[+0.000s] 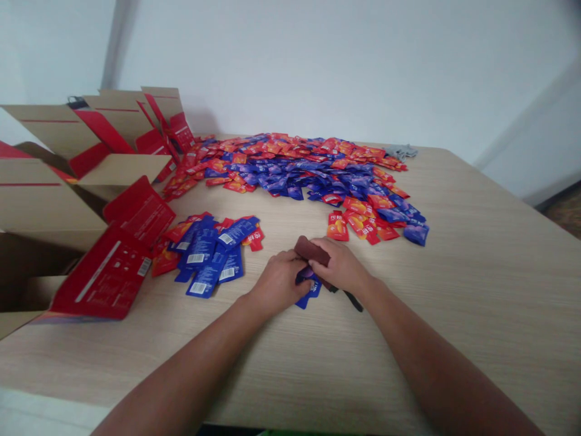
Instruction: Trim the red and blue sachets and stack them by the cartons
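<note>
The fingers of the right hand [341, 261] are closed round a brown strip [312, 249], thumb on the near side. The fingers of the left hand [284, 278] are drawn in nearly shut just left of the brown strip, and seem to have hold of a blue packet [311, 293], with the thumb lying over it; the fingertips behind are hidden. The packet sits between the two hands, just on the near side of the brown strip and partly covered by it. Whether there is more than one packet there, I cannot tell.

To handle this well, I would keep the left thumb light and flat so the packet does not crease, line its edges up, and let the right fingers steady the brown strip without twisting it.

A black strap [354, 301] lies near, to the right of the brown strip. Left of it on the bench [454, 303] is a small pile of packets [202, 247]; farther left stand open boxes [102, 275]. Beyond it spreads a large heap of packets [295, 172].
</note>
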`<state>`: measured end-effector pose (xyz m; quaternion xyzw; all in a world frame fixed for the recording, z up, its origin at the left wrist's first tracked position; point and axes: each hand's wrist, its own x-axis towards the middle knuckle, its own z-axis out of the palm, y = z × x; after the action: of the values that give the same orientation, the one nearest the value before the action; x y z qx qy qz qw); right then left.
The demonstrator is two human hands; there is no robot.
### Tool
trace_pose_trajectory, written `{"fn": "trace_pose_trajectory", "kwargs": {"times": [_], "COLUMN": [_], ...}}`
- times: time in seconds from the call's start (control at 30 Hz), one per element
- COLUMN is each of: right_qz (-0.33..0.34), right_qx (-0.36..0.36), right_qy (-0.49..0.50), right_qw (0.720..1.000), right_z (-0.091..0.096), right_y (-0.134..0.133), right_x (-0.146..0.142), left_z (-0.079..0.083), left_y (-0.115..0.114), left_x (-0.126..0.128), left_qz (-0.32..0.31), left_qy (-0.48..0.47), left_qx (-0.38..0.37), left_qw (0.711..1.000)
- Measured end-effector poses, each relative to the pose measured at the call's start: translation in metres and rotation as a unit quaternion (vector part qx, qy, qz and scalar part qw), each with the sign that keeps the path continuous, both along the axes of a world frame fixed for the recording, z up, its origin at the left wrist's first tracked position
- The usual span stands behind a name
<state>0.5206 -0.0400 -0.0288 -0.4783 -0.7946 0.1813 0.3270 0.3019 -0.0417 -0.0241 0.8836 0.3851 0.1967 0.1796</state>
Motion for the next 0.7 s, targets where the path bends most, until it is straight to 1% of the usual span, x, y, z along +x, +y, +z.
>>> {"fn": "trace_pose_trajectory", "kwargs": {"times": [0.1,0.3,0.43,0.53,0.7], "right_qz": [-0.017,-0.112,-0.148,-0.141,-0.088], "right_qx": [0.002,0.012,0.003,0.004,0.030], "right_qy": [-0.009,-0.023,-0.034,-0.035,-0.017], "right_qw": [1.000,0.993,0.988,0.989,0.996], "right_z": [-0.004,-0.021,-0.024,-0.022,-0.015], "right_y": [0.002,0.011,0.013,0.012,0.007], "right_x": [0.000,0.005,0.008,0.007,0.005], "left_z": [0.002,0.002,0.000,-0.001,-0.001], "left_y": [0.000,0.000,0.000,0.000,0.000], "left_x": [0.000,0.000,-0.001,-0.001,0.000], "left_qz": [0.001,0.002,0.002,0.000,0.004], "left_qy": [0.005,0.014,0.017,0.018,0.018], "left_qx": [-0.001,0.000,0.003,0.005,0.005], "left_qw": [1.000,1.000,1.000,1.000,1.000]}}
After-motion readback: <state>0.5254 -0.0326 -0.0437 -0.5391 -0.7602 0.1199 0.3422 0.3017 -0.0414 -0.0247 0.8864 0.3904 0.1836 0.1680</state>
